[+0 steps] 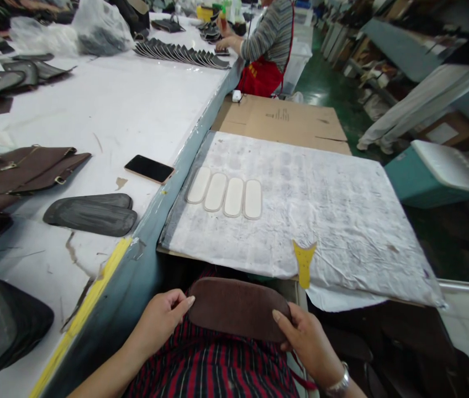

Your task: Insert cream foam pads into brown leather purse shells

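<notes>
Left hand (162,320) and right hand (311,340) hold brown leather (236,309) (teal bin (416,176), contents hidden).

Striped garment (213,367), bare forearms (114,359), silvery wristband (339,381)
Lower centre, the garment is red and black with thin pale lines; lower right, the shiny wristband circles the right hand's (311,344) wrist, near a narrow red strap (302,379).
</notes>
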A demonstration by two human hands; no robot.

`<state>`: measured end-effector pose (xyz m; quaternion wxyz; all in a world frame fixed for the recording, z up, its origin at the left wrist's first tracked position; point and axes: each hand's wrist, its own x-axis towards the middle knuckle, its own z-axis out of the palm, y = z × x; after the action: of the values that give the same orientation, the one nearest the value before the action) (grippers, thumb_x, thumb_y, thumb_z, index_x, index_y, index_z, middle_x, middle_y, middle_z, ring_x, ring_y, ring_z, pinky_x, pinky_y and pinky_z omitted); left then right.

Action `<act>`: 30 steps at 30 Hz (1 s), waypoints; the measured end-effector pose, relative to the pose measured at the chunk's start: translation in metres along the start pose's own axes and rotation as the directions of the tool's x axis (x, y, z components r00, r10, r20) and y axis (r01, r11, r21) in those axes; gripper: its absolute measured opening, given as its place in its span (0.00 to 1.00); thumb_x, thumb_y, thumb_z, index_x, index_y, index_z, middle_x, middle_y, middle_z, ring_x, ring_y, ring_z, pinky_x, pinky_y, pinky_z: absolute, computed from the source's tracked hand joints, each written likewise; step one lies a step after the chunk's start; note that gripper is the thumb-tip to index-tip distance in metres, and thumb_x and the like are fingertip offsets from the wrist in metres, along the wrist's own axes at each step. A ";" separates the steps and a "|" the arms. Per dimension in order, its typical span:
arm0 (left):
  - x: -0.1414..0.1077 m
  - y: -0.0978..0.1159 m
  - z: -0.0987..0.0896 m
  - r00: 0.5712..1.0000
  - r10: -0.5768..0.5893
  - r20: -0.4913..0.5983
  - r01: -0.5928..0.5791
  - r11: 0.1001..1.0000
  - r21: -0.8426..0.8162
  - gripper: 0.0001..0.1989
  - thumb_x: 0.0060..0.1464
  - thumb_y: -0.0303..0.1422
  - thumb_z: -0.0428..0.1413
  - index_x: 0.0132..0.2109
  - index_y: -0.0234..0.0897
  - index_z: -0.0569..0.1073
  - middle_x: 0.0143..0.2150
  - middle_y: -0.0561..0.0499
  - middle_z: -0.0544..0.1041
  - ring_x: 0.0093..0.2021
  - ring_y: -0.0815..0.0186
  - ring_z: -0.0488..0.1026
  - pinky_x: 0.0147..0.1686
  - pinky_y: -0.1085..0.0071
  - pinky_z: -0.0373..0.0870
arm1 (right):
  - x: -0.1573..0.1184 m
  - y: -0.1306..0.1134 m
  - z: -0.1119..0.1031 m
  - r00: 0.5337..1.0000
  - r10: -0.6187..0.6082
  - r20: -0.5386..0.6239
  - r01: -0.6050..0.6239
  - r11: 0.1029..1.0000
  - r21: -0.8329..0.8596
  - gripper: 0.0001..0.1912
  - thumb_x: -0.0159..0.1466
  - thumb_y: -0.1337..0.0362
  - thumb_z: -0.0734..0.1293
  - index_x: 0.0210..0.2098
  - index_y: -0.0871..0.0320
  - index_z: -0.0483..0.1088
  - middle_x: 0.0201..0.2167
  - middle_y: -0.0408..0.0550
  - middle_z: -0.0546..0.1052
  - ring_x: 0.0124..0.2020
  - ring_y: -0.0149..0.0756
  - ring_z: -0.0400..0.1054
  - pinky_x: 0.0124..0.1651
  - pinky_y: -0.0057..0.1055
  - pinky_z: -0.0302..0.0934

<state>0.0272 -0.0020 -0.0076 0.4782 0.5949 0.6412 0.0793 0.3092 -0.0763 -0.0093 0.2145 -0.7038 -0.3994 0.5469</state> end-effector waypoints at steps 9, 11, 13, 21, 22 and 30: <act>-0.001 0.005 0.000 0.907 0.404 -0.121 -0.286 0.800 0.528 0.10 0.54 0.38 0.46 0.32 0.37 0.66 0.28 0.51 0.70 0.31 0.63 0.68 0.32 0.67 0.64 | 0.002 0.001 0.003 0.999 -0.002 -0.036 0.000 0.999 -0.049 0.14 0.60 0.53 0.57 0.31 0.58 0.65 0.22 0.41 0.68 0.17 0.28 0.65 0.18 0.22 0.58; 0.000 0.013 0.007 0.774 0.628 -0.083 -0.474 0.661 0.582 0.09 0.51 0.37 0.51 0.36 0.36 0.66 0.41 0.44 0.71 0.43 0.58 0.68 0.42 0.60 0.64 | 0.002 0.001 0.003 0.999 0.000 -0.049 -0.003 0.998 -0.056 0.14 0.60 0.54 0.57 0.31 0.58 0.64 0.22 0.41 0.68 0.16 0.28 0.65 0.17 0.22 0.56; 0.002 0.026 0.018 0.630 0.773 0.079 -0.666 0.485 0.567 0.12 0.48 0.40 0.54 0.36 0.36 0.67 0.54 0.39 0.65 0.54 0.53 0.60 0.52 0.54 0.57 | 0.002 0.001 0.004 0.998 -0.003 -0.062 -0.001 0.998 -0.066 0.14 0.61 0.54 0.57 0.30 0.58 0.64 0.22 0.40 0.68 0.15 0.28 0.65 0.16 0.21 0.55; 0.020 0.055 0.061 0.532 0.754 0.386 -0.810 0.319 0.493 0.20 0.42 0.46 0.58 0.38 0.37 0.68 0.57 0.41 0.64 0.57 0.54 0.59 0.59 0.50 0.42 | -0.006 -0.002 -0.006 0.975 -0.112 -0.192 0.052 0.954 -0.294 0.14 0.58 0.55 0.61 0.22 0.58 0.61 0.15 0.39 0.67 0.16 0.27 0.64 0.19 0.21 0.51; 0.021 0.054 0.062 0.540 0.750 0.382 -0.806 0.330 0.492 0.21 0.41 0.47 0.59 0.38 0.37 0.68 0.57 0.42 0.64 0.57 0.54 0.58 0.60 0.51 0.40 | -0.007 -0.001 -0.009 0.975 -0.106 -0.197 0.045 0.956 -0.289 0.15 0.58 0.55 0.61 0.21 0.58 0.61 0.14 0.39 0.66 0.16 0.26 0.63 0.19 0.21 0.51; 0.021 0.071 0.068 0.501 0.750 0.431 -0.831 0.277 0.483 0.18 0.42 0.45 0.58 0.36 0.38 0.68 0.55 0.42 0.66 0.56 0.53 0.61 0.58 0.47 0.44 | -0.006 0.023 -0.010 0.996 0.052 -0.067 -0.047 0.996 0.081 0.15 0.61 0.55 0.56 0.24 0.58 0.61 0.16 0.39 0.68 0.13 0.25 0.63 0.14 0.18 0.52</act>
<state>0.1277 0.0042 -0.0066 0.1776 0.9593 0.2146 0.0473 0.3256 -0.0932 -0.0192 0.2424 -0.7229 -0.3521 0.5428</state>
